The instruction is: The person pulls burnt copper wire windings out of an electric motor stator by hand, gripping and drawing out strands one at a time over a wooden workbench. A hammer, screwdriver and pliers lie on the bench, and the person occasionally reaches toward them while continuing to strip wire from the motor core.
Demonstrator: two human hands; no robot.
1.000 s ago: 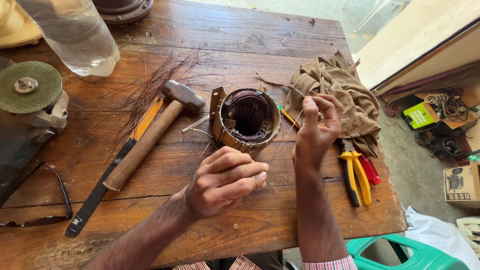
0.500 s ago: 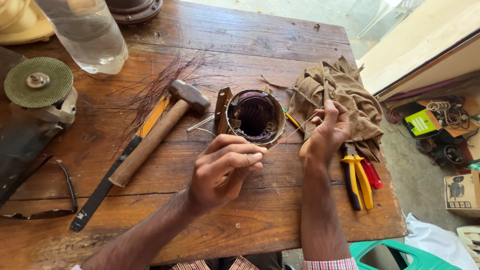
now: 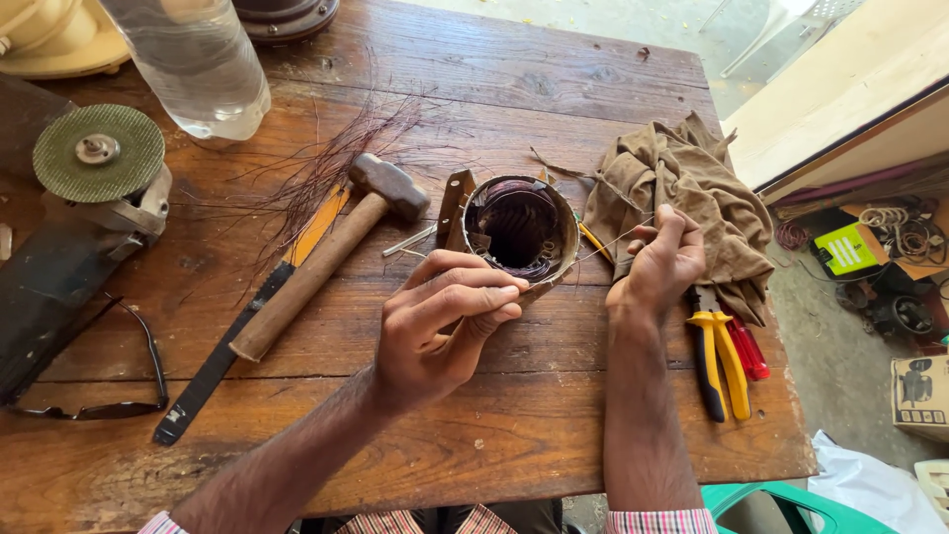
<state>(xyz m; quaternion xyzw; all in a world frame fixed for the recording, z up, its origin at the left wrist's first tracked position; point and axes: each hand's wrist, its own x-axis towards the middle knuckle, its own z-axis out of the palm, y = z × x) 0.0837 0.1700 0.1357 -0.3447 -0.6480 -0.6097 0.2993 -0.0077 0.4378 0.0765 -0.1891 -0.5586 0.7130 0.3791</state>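
A: What sits on the wooden table [image 3: 554, 89]?

B: A motor stator [image 3: 519, 229], centre, likely heavy and rigid; grip its metal shell. Beside it lies a hammer [image 3: 326, 252].

A: And the hands?

B: Left hand [image 3: 440, 326] fingers press together at its rim. Right hand [image 3: 660, 262] pinches a thin wire [image 3: 608, 244], probably springy, easily kinked.

Your surroundings, listed: a worn brown plank wooden table [image 3: 554, 89] fills most of the view, daylight falling across it. At 1 o'clock you have a pale concrete floor [image 3: 652, 25] and white chair legs [image 3: 781, 35]. At 3 o'clock stands a cream wall with a dark base strip [image 3: 860, 109]. At 5 o'clock sits a green plastic chair [image 3: 781, 504].
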